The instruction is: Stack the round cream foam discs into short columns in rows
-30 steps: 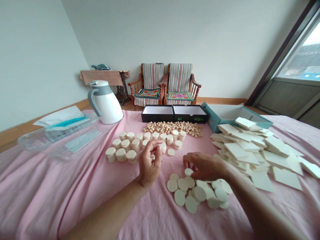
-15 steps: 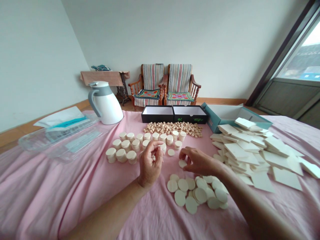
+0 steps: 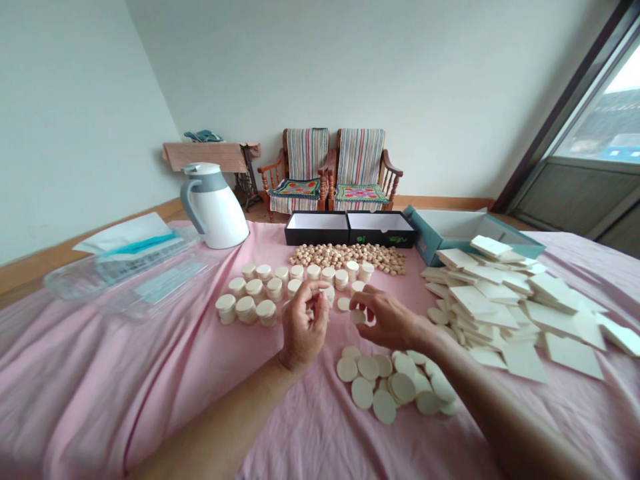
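Note:
My right hand (image 3: 387,317) pinches a round wooden disc (image 3: 357,317) between thumb and fingers, just above the cloth. A single disc (image 3: 343,304) lies flat beyond its fingertips. To the left, my left hand (image 3: 306,327) is held with curled fingers, thumb near the index finger; whether something small is in it I cannot make out. Rows of stacked discs (image 3: 245,308) stand behind and left of it, and some are hidden by this hand. A loose heap of discs (image 3: 384,405) lies on the near side, below my right hand.
Small wooden beads (image 3: 345,257) are spread before two black boxes (image 3: 316,233). Square wooden boards (image 3: 480,300) are heaped at right by a teal box (image 3: 425,243). A white jug (image 3: 220,213) and clear plastic packaging (image 3: 160,283) sit left on the pink cloth (image 3: 200,400).
My right hand has moved slightly left and away from me, carrying the disc towards the flat single disc. My left hand keeps nearly the same pose. The view has shifted slightly.

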`<state>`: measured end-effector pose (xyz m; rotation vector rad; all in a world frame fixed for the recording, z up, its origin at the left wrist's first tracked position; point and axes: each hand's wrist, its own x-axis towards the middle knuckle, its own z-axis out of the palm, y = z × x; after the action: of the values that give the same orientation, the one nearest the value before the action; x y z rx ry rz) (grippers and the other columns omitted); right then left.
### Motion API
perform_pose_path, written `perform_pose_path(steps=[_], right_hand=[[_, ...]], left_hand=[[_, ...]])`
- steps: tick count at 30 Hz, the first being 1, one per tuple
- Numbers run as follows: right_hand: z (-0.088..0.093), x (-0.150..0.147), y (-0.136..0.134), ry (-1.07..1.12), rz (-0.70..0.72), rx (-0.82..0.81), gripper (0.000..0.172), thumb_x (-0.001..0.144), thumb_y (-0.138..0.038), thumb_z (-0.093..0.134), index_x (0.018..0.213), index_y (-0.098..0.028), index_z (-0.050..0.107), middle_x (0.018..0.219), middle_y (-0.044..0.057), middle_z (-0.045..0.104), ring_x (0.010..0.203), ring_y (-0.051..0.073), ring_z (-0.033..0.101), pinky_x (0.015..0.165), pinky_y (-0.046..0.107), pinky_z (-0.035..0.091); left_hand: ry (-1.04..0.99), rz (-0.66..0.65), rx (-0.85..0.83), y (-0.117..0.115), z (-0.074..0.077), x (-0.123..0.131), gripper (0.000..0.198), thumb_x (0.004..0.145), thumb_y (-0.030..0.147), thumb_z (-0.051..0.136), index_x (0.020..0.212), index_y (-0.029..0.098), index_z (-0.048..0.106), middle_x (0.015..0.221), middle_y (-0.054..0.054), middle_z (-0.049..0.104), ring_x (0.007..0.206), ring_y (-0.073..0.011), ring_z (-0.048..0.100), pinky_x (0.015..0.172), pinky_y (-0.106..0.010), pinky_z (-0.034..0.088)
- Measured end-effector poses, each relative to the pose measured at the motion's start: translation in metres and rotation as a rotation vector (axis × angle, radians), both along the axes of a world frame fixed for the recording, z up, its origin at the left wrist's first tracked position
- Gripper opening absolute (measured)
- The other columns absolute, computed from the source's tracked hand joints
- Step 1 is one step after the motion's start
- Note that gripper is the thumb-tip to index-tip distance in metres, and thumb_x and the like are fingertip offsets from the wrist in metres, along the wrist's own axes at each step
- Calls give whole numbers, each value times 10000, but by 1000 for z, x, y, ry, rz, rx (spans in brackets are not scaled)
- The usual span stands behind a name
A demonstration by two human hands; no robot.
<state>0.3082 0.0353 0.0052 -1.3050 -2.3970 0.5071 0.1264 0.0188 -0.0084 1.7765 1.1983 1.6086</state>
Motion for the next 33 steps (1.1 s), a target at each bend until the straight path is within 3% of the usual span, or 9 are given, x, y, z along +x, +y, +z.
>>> perform_pose_path(steps=[5,12,24,26,30,33], right_hand=[[-4,-19,7,44,-107,204,173,755,-214,588,916,-154,587,876,69,533,752,157,500,666,277,399],[-5,-26,8,-137,-232,411,233,757,-360,657,932,-206,655,1033,104,536,988,261,441,817,390,356],[-1,-22,7,-76,-250,393,198,777,-371,639,875,-202,674,1003,96,571,963,243,466,827,391,353],[5,-18,5,14,-168,285,148,819,-307,583,811,-182,662,916,78,586,872,193,507,778,340,391],[19,-9,-4,102,242,-108,102,778,-189,586,857,-173,647,826,21,603,709,107,533,626,219,420],[26,-7,-14,66,457,-241,272,690,-138,645,956,-191,647,932,15,616,786,112,548,687,216,439]], left_hand=[[-2,13,5,0,0,0,164,879,261,490,986,162,565,779,-33,643,571,-88,585,514,-166,450],[14,-7,9,-1,0,1,149,892,246,469,985,171,558,739,-17,621,568,-86,582,527,-170,446],[33,11,-1,-1,0,0,146,885,243,471,975,175,563,724,-13,623,567,-92,576,530,-175,444],[42,20,3,-1,1,0,144,880,241,477,970,175,569,730,-14,623,584,-97,574,549,-180,453],[34,16,11,-1,1,0,145,879,253,481,960,173,570,760,-21,622,608,-101,571,558,-182,460],[21,1,-3,0,-1,0,157,885,262,474,971,169,566,741,-16,615,576,-90,559,535,-173,455]])
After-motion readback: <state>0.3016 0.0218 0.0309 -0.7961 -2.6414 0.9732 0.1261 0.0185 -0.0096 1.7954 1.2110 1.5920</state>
